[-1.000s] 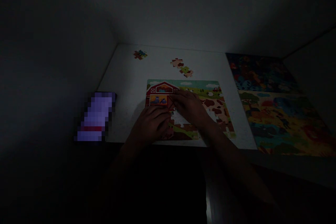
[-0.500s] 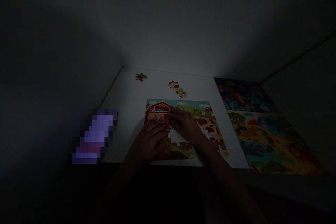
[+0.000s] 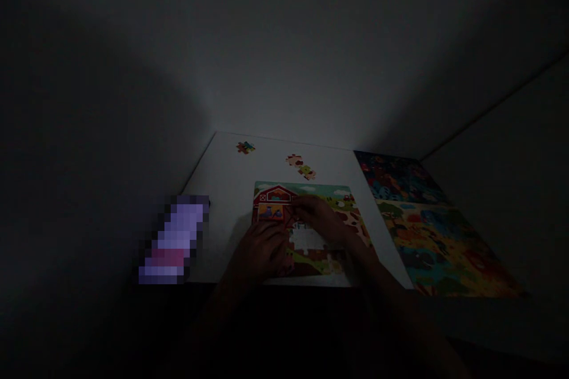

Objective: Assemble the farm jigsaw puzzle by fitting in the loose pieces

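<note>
A farm jigsaw puzzle point(image 3: 342, 192) with a red barn, a cow and green fields lies on the white table, partly assembled. A white gap point(image 3: 306, 240) shows in its middle. My left hand point(image 3: 262, 249) rests over the puzzle's lower left, fingers stretched out and lying flat below the barn window picture. On the barn's right side, my right hand point(image 3: 322, 216) has its fingers bent and pressed together at the puzzle surface. Whatever is between those fingertips is hidden in the dimness. Both hands cover parts of the picture.
Loose puzzle pieces point(image 3: 301, 166) lie beyond the puzzle, and a small cluster of pieces point(image 3: 245, 147) sits farther left. A blurred-out, glowing phone-like object point(image 3: 175, 240) is at the left edge. Two colourful picture sheets point(image 3: 444, 237) lie at right. Pale walls surround the table.
My right hand has lifted slightly and its fingers have bent more at the barn's right side. My left hand stays on the puzzle. The whole view has shifted a little.
</note>
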`<state>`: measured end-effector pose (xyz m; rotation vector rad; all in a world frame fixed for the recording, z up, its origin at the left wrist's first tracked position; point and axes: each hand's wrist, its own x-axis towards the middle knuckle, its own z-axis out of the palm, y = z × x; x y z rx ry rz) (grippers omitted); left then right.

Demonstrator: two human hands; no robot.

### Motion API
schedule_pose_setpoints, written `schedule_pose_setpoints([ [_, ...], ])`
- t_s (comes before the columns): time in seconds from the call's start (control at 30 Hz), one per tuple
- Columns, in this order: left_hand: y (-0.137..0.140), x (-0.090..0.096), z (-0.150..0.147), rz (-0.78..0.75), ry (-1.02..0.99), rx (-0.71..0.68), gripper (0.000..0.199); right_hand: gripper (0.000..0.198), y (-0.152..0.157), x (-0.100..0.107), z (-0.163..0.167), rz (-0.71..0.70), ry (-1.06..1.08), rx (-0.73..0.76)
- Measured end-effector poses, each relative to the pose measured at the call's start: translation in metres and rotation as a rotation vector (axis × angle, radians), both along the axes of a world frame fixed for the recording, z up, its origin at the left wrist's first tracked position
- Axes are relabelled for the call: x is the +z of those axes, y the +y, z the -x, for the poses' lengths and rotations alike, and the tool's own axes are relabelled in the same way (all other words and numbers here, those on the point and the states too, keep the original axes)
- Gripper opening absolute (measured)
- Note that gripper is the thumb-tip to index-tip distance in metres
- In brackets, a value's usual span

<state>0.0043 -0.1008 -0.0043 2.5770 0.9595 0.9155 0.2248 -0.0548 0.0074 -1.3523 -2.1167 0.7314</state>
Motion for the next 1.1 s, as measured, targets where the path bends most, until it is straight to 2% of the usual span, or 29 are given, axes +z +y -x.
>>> schedule_pose_setpoints([
  [0.1,-0.001,0.0,-0.001,-0.019,-0.019,0.022,0.022,0.023,0.006,0.01,-0.009,0.058,-0.025,-0.039],
  [0.27,0.0,-0.001,-0.001,-0.026,-0.03,0.025,0.02,0.024,0.028,0.012,-0.038,0.014,-0.112,-0.22],
  [0.4,0.001,-0.003,0.0,-0.024,-0.029,0.02,0.02,0.029,0.058,0.0,-0.057,-0.029,-0.093,-0.34],
  [0.57,0.002,-0.003,0.0,-0.026,-0.022,0.022,0.02,0.033,0.09,-0.024,-0.062,-0.101,-0.089,-0.472],
  [0.77,0.003,-0.004,0.0,-0.04,-0.02,0.036,0.023,0.036,0.098,-0.042,-0.059,-0.199,-0.126,-0.521],
  [1.1,0.004,-0.001,-0.001,-0.05,0.019,0.053,0.023,0.032,0.094,-0.038,-0.057,-0.211,-0.228,-0.457],
])
